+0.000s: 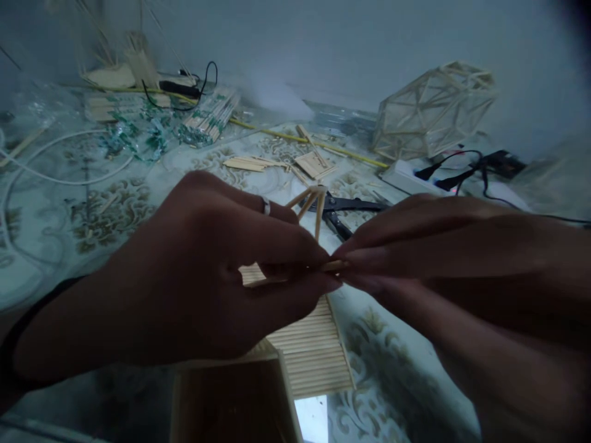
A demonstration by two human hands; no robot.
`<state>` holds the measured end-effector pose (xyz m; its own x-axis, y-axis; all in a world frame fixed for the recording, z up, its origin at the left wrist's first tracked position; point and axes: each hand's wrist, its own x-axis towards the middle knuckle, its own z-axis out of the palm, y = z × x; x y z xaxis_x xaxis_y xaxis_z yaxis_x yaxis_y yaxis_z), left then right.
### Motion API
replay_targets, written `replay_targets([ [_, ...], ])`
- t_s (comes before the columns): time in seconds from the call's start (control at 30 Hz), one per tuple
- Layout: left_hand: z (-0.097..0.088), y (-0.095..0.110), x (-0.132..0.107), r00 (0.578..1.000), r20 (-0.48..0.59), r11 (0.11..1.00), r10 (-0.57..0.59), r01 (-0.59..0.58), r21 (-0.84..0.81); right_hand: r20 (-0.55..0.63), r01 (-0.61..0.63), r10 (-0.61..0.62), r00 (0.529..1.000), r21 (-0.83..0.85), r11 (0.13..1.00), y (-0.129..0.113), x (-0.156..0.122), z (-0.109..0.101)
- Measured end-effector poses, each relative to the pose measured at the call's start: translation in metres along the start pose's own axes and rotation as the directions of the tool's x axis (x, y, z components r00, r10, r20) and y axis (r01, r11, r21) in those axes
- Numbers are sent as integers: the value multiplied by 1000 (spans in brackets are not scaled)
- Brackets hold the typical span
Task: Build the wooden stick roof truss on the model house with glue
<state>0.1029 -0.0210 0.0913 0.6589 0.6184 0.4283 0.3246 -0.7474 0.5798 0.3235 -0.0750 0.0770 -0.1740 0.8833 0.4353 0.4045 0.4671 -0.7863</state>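
Between the fingertips of both hands is a short piece of wooden stick [335, 266], mostly covered by the fingers. My left hand [221, 258], with a ring and a dark wristband, pinches its left end. From the other side my right hand [415, 252] is closed on the right end. Below them lies a slatted panel of thin sticks [309, 344], beside a box-like wooden structure [231, 394] at the bottom. Several joined sticks [317, 200] rise to a peak just behind my fingers. Dark-handled pliers [346, 206] rest on the table past the hands.
Bundles of sticks in green-marked wrappers [210, 117] lie at the back left, near a black cable [207, 77]. A stick-built frame [434, 114] stands back right, behind a white power strip [410, 178] with plugs. Loose stick pieces [249, 163] lie mid-table. A white cable [69, 181] curves at left.
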Motion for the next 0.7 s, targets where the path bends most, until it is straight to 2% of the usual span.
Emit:
replay_targets([
  [0.07, -1, -3, -3, 1000, 1, 1000, 13, -13, 20, -41, 37, -37, 998, -4, 999, 1, 2, 7],
  [0.23, -2, -5, -5, 998, 14, 998, 57, -57, -19, -62, 157, -152, 986, 83, 984, 9, 5, 11],
  [0.5, -2, -6, -8, 998, 21, 997, 66, -65, -38, -51, 171, -166, 985, 118, 978, 10, 10, 15],
  [0.7, -1, -6, -9, 996, -12, 996, 84, -84, -31, -48, 184, -179, 983, 155, 971, 8, 13, 16],
])
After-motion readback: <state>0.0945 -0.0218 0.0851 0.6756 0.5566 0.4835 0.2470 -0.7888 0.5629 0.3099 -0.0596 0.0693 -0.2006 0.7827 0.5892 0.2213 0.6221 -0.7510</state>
